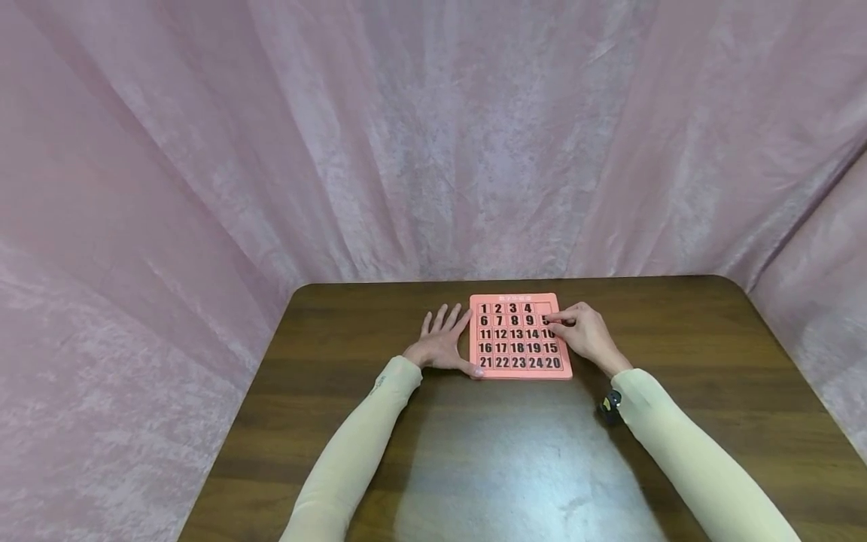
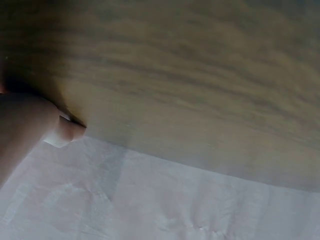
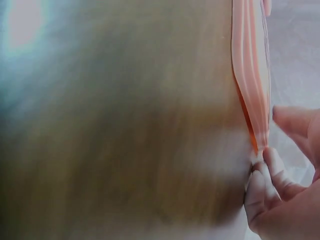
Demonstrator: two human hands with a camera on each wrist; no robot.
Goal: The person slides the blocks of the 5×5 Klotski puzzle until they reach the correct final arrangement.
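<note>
A pink sliding number puzzle (image 1: 521, 374) lies flat on the table, its tiles printed with black numbers. Its top row reads 1 to 4, with a bare slot (image 1: 545, 309) in the top right corner. Directly below that slot is the tile marked 5 (image 1: 544, 321). My right hand (image 1: 586, 331) reaches over the right edge, index fingertip at the 5 and thumb just below it. In the right wrist view, other fingers (image 3: 256, 192) bend beside the frame's side. My left hand (image 1: 440, 345) is spread along the left edge, its thumb at the bottom left corner.
The brown wooden table (image 1: 325, 376) has rounded far corners. Pink velvet curtains (image 1: 474, 150) hang behind it and at both sides. A dark band with a round face (image 1: 611, 400) sits at the right wrist, below the pale sleeve (image 1: 684, 444).
</note>
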